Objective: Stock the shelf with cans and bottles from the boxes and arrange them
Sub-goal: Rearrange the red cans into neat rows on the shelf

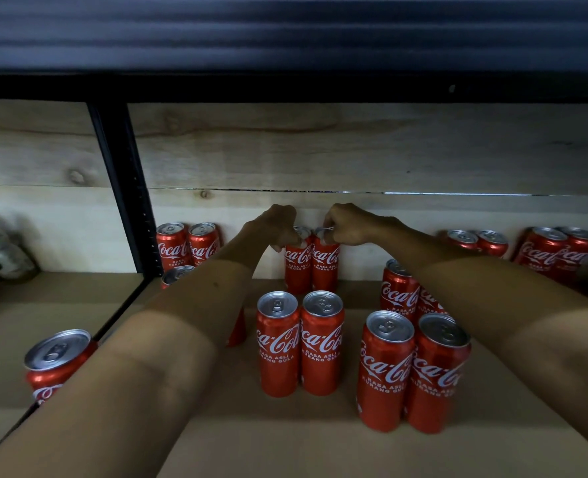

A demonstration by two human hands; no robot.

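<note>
Cardboard-lined shelf (pixel 285 443), upright red cans (pixel 322 343) in pairs

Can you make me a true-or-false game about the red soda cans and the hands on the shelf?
1. Each hand grips the top of one tall red aluminium soda can at the back of the shelf. True: the left hand holds the left back can and the right hand holds the right back can.
2. The two held cans stand far apart. False: they stand side by side, touching.
3. All the cans are lying on their sides. False: they stand upright, like the front middle pair of red cans.
4. The wall behind the cans is pale wooden boards. True.
5. The cans are green. False: they are red with silver tops.
</note>
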